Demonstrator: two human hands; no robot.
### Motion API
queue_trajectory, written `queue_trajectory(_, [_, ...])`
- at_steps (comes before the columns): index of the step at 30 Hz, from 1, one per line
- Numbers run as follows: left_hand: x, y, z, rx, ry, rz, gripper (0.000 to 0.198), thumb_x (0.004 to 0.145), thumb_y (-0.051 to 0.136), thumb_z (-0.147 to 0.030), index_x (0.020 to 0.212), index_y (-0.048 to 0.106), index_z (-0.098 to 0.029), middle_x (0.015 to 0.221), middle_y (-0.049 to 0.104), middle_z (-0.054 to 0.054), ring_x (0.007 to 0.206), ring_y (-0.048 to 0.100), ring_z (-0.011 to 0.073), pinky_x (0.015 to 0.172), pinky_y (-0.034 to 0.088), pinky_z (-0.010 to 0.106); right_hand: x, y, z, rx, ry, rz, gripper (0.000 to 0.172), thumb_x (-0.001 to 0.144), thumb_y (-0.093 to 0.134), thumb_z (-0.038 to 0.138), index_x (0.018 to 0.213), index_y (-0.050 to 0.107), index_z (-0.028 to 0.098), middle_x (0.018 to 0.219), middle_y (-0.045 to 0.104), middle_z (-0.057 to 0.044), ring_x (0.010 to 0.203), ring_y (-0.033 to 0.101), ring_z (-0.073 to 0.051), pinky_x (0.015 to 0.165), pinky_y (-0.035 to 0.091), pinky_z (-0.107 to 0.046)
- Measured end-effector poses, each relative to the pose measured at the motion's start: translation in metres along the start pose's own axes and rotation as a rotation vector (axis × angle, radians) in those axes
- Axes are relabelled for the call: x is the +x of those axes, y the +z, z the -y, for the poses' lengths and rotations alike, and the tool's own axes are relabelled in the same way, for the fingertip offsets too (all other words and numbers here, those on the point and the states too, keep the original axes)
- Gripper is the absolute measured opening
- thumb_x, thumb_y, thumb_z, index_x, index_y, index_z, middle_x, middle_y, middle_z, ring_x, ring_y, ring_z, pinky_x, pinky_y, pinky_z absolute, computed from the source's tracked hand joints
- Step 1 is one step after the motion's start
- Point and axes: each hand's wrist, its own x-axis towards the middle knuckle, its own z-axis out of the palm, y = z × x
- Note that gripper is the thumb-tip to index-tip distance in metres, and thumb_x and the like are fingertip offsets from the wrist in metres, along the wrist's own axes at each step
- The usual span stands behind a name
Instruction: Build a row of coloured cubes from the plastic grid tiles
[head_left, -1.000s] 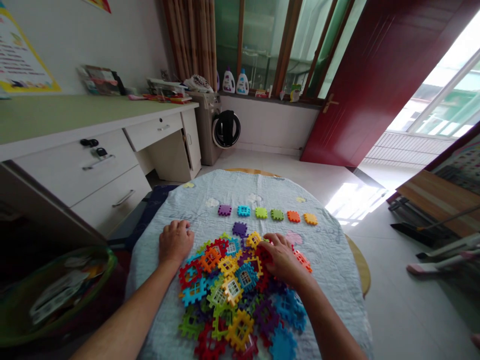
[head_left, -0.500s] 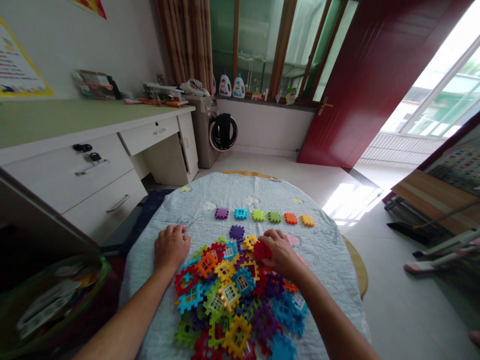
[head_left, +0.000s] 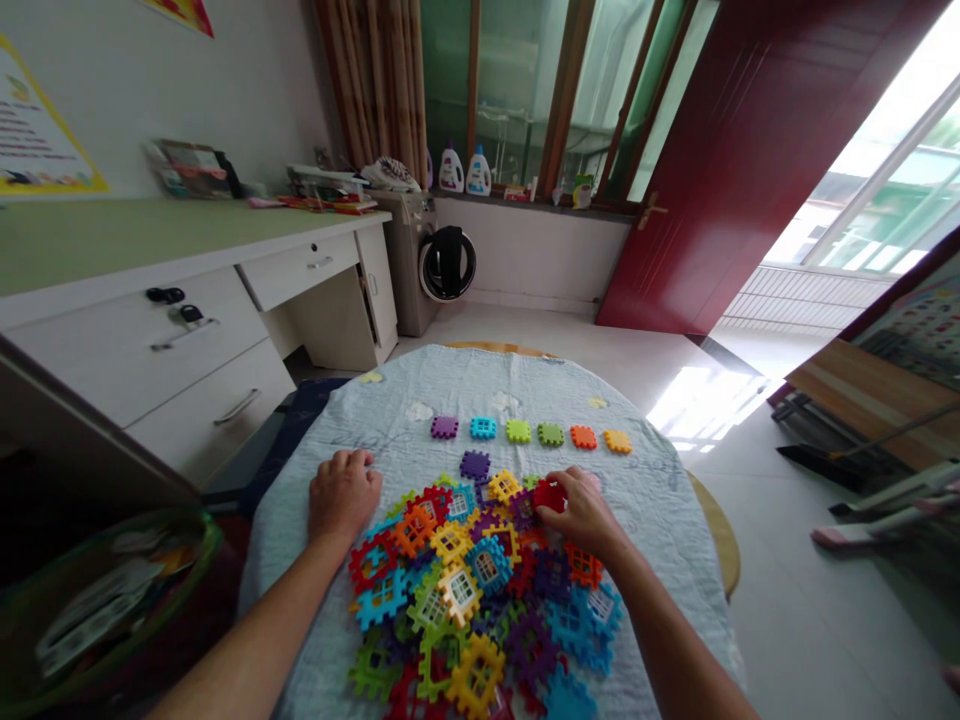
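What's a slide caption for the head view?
Right hand holds a red piece at the colourful pile; left hand rests on the tablecloth.

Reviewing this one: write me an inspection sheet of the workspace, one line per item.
Surface: cloth-covered round table, pale blue with printed patterns.
Job's things: heap of colourful toothed pieces, a row of six beyond it, a dark purple piece between.
Clutter: green-rimmed container at left, holding mixed items.
Hands: left hand rests on the table; right hand grips a red piece at the heap's edge.
Cables: nothing seen.
Surroundings: desk, washing machine, open red door.
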Motion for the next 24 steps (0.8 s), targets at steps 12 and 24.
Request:
queue_trajectory(12, [0.0, 0.0, 0.001, -0.014, -0.005, 0.008, 0.028, 0.086, 0.042, -0.024, 0.104, 0.063, -0.018, 0.105, 0.061, 0.011, 0.094, 0.054, 0.0252, 0.079, 0.04, 0.036, -0.001, 0.0, 0.003, -0.095, -0.043, 0.048, 0.035, 0.071, 0.068, 0.034, 0.102, 0.065, 0.018, 0.096, 0.06, -0.006, 0.095, 0.053, -0.022, 0.086, 0.036, -0.033])
queue_trajectory(24, [-0.001, -0.002, -0.001, -0.019, 0.004, -0.005, 0.024, 0.086, 0.043, -0.022, 0.101, 0.062, -0.018, 0.103, 0.06, 0.01, 0.095, 0.053, 0.0256, 0.079, 0.04, 0.035, 0.036, -0.015, 0.052, 0.077, -0.199, 0.013, 0.044, 0.071, 0.068, 0.022, 0.114, 0.059, 0.021, 0.111, 0.057, -0.007, 0.104, 0.053, -0.021, 0.09, 0.04, -0.032])
